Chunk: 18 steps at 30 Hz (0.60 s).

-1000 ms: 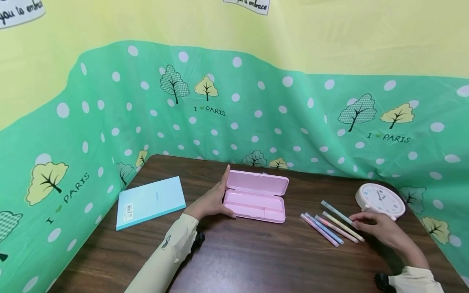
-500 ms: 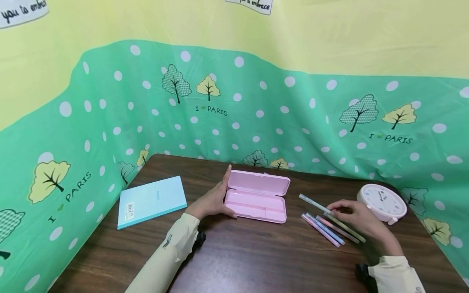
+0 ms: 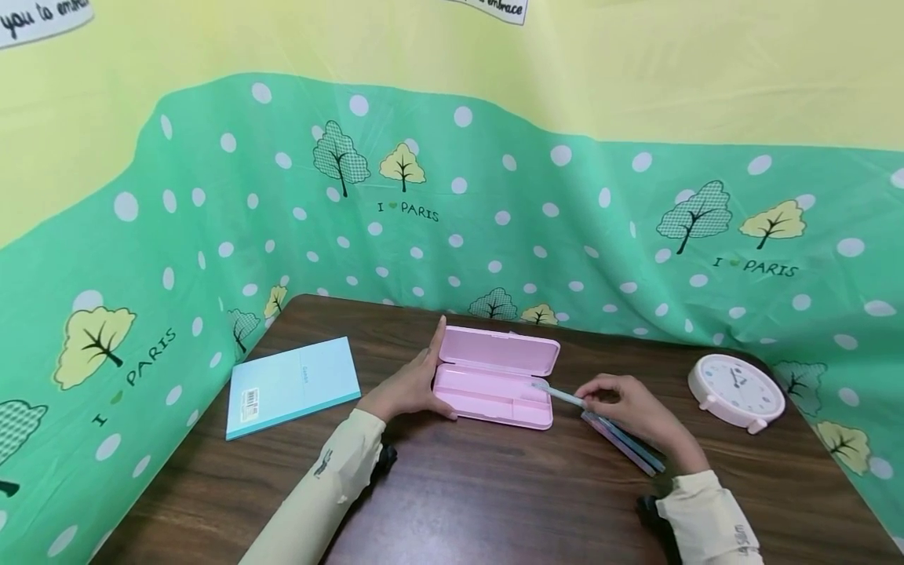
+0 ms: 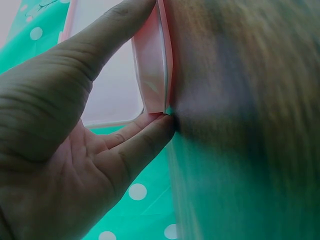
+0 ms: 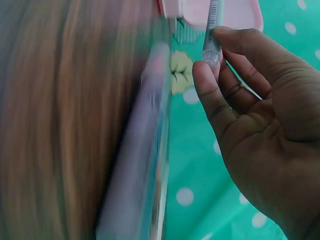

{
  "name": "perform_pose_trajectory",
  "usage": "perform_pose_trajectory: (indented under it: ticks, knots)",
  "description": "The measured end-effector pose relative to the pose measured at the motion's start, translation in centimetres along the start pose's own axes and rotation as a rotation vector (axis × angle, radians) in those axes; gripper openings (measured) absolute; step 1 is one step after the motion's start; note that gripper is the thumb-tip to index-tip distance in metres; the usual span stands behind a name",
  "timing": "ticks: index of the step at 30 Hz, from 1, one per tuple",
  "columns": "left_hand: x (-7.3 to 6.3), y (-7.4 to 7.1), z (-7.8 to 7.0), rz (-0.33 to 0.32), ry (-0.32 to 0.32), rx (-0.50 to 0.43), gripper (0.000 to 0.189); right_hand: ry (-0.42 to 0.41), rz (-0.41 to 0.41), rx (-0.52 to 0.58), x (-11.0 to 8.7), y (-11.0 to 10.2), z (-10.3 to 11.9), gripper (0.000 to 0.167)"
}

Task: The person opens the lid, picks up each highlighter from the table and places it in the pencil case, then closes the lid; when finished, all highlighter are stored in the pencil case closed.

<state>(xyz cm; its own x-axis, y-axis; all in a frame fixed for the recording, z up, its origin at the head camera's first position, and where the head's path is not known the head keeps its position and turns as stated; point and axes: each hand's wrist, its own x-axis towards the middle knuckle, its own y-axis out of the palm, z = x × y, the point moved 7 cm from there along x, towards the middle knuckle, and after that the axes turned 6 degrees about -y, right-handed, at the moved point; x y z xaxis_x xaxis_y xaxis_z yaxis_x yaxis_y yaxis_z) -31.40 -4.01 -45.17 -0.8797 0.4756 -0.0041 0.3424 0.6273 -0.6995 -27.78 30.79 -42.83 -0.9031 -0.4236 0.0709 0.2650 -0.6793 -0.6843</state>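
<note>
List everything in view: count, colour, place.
Table: one, dark brown, foreground
Pencil case: one, pink, open mid-table
Held pen: one, pale blue-grey, pointing at pencil case
Loose pens: at least two, pink and blue, right of pencil case
Notebook: one, light blue, left on table
Clock: one, off-white, right on table
Cloth: one visible, green-yellow, behind table
Left hand: one, on pencil case
Right hand: one, pinching held pen
Sleeves: two, cream, forearms
Wrist devices: two, black, cuffs

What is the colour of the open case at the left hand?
The open case is pink; it shows best in the head view.
</note>
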Motion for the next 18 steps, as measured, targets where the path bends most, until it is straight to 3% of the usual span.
perform_pose_trajectory:
  ticks: [12,18]
  knots:
    - [-0.1,-0.1,0.3,-0.029,0.024,0.014,0.166,-0.128,0.02,0.019,4.4,3.1,3.3,0.013]
    - [0.0,-0.1,-0.1,-0.03,0.024,0.025,0.165,-0.147,0.019,0.084,6.1,4.9,4.4,0.014]
